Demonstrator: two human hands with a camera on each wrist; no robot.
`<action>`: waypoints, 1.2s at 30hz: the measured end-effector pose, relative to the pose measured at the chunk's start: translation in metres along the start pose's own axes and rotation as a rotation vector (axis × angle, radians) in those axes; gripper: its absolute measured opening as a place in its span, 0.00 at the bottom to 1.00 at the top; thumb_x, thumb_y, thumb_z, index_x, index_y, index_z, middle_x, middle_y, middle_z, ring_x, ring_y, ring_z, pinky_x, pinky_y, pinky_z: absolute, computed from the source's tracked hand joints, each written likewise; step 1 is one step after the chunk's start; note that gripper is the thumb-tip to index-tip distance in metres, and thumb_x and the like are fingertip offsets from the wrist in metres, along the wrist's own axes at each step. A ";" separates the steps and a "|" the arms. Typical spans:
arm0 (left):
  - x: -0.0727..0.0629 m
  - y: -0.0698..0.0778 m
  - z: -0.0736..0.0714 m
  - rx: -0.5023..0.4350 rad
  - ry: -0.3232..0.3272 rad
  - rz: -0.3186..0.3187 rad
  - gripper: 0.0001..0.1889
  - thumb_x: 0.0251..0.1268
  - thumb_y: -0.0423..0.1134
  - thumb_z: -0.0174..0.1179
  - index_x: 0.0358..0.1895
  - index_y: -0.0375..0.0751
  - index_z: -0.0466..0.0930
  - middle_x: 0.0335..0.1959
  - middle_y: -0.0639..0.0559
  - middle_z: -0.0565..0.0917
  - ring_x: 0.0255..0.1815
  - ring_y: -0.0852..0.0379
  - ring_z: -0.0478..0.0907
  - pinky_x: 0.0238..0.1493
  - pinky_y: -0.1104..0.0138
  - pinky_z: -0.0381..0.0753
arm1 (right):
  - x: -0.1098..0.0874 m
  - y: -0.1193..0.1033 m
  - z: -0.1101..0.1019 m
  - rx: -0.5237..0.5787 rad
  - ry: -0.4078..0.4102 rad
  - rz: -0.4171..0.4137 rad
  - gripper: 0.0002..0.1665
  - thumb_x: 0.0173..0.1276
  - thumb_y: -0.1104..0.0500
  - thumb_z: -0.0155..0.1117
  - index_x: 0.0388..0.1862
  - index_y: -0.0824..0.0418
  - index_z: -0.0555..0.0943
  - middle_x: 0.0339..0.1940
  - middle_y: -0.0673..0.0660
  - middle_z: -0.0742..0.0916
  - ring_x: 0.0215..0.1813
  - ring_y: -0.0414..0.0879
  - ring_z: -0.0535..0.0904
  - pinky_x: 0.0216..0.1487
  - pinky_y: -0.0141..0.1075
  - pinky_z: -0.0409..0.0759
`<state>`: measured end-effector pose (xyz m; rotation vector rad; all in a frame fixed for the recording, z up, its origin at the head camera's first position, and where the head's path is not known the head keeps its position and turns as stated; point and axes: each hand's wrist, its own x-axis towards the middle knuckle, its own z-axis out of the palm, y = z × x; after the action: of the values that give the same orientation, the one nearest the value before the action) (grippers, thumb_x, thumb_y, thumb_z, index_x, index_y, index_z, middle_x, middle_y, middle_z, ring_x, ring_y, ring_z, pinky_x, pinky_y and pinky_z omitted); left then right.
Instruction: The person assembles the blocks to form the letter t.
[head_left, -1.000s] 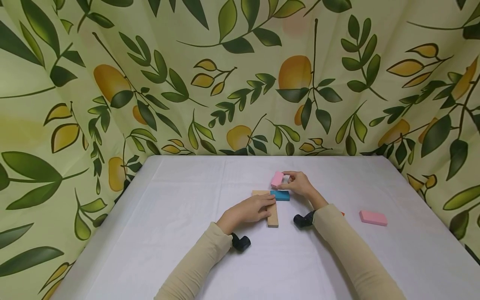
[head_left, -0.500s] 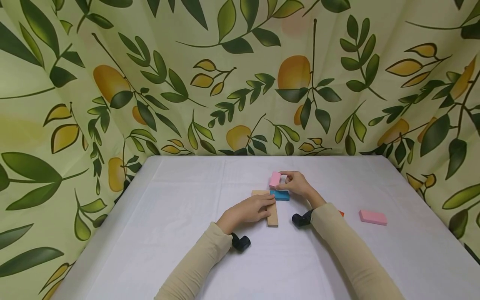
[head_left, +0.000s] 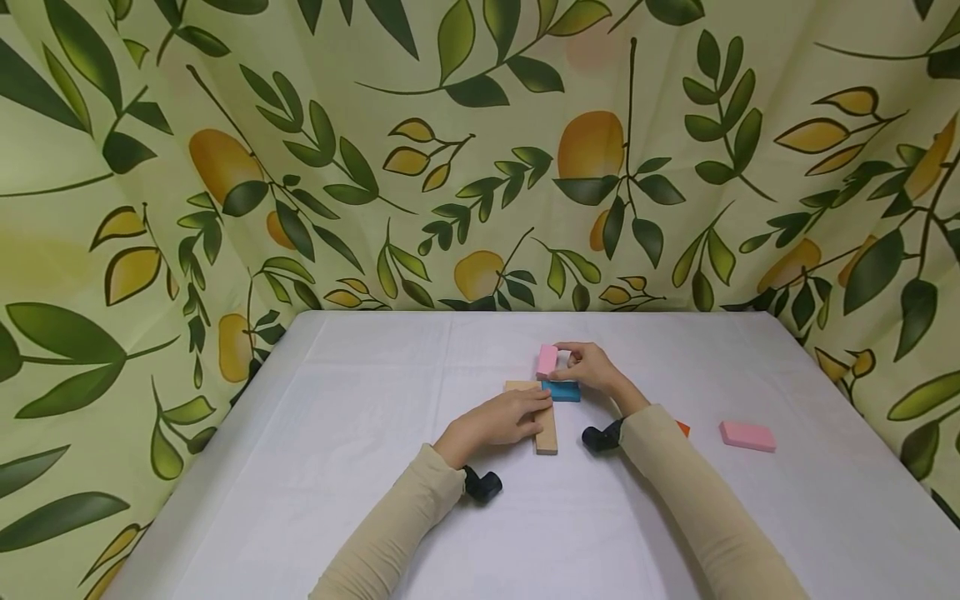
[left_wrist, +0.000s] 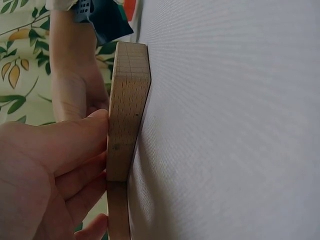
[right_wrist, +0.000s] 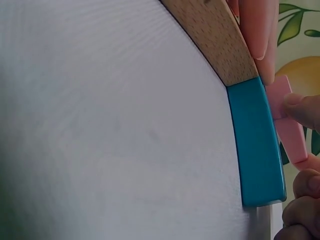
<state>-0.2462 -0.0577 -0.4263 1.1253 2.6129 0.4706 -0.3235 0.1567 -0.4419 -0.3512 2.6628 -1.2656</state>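
Note:
Between thumb and fingertips, my right hand (head_left: 595,365) pinches a pink block (head_left: 547,362), tilted up just behind the blue block (head_left: 566,392). The right wrist view shows the pink block (right_wrist: 277,97) beyond the blue one's upper edge. My left hand (head_left: 504,418) rests with extended fingers on the light wooden blocks (head_left: 546,437), covering part of them. One wooden block (head_left: 521,385) lies crosswise at the back, its end against the blue block; another runs from there toward me. In the left wrist view, the fingers touch the upper face of the wooden block (left_wrist: 125,110).
A second pink block (head_left: 747,436) lies on the white-covered table (head_left: 360,417) to the right. An orange-red block (head_left: 683,428) peeks out from behind the right sleeve (head_left: 697,492). Leaf-patterned cloth (head_left: 420,250) hangs behind and along both sides.
My right hand has shifted slightly left with the pink block, which now stands a little straighter over the back blocks' joint. My left hand stays in place.

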 end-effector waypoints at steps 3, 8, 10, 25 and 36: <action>0.000 0.000 0.000 0.003 0.003 0.005 0.26 0.73 0.43 0.52 0.72 0.41 0.64 0.76 0.50 0.62 0.80 0.55 0.54 0.79 0.61 0.58 | 0.001 0.000 0.001 0.000 -0.011 0.008 0.42 0.56 0.54 0.74 0.67 0.67 0.70 0.19 0.49 0.68 0.26 0.42 0.63 0.27 0.30 0.60; -0.001 0.000 0.000 -0.005 0.012 0.020 0.26 0.73 0.42 0.52 0.71 0.39 0.64 0.76 0.49 0.63 0.80 0.54 0.55 0.79 0.60 0.58 | 0.001 -0.001 0.002 -0.005 -0.021 0.004 0.41 0.57 0.55 0.74 0.67 0.68 0.70 0.19 0.48 0.68 0.26 0.42 0.63 0.26 0.30 0.60; -0.001 0.000 0.000 -0.005 0.015 0.021 0.26 0.73 0.42 0.52 0.71 0.39 0.65 0.76 0.49 0.63 0.80 0.54 0.55 0.79 0.60 0.59 | 0.001 -0.001 0.003 -0.010 -0.022 0.002 0.41 0.57 0.55 0.74 0.67 0.68 0.70 0.19 0.48 0.68 0.26 0.42 0.63 0.26 0.29 0.60; -0.001 0.000 0.002 0.003 0.008 0.011 0.26 0.73 0.42 0.52 0.71 0.40 0.64 0.76 0.50 0.62 0.79 0.56 0.57 0.78 0.62 0.60 | 0.004 0.001 0.007 -0.013 -0.038 -0.013 0.42 0.57 0.54 0.74 0.67 0.68 0.70 0.19 0.48 0.67 0.25 0.41 0.62 0.25 0.29 0.58; 0.000 -0.001 0.001 0.021 0.015 0.018 0.26 0.73 0.42 0.52 0.71 0.40 0.64 0.76 0.50 0.63 0.79 0.56 0.57 0.78 0.62 0.60 | 0.004 -0.003 0.006 -0.030 -0.076 -0.015 0.41 0.58 0.54 0.72 0.68 0.68 0.69 0.19 0.49 0.68 0.25 0.42 0.63 0.24 0.28 0.58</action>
<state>-0.2460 -0.0582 -0.4276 1.1571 2.6286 0.4582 -0.3257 0.1496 -0.4433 -0.4159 2.6221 -1.1927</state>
